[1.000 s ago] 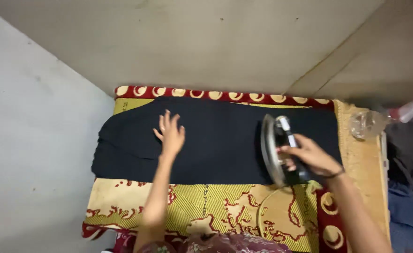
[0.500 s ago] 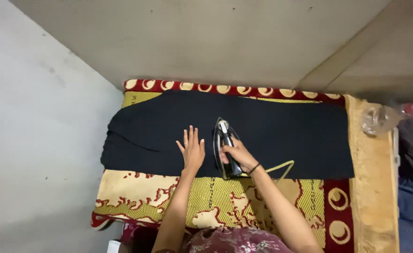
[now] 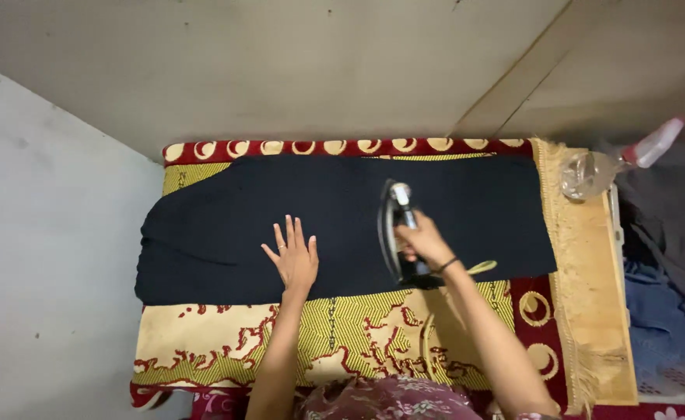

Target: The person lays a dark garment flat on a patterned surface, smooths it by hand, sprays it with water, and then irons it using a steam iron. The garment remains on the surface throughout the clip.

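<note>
We are pressing our flat, open left hand (image 3: 294,257) on the black garment (image 3: 241,225), our right hand (image 3: 424,243) gripping the electric iron (image 3: 398,233) mid-cloth, patterned mat (image 3: 225,342) underneath.

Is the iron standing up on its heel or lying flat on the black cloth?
Flat: the iron sits soleplate-down on the black cloth, gripped by the right hand.
</note>
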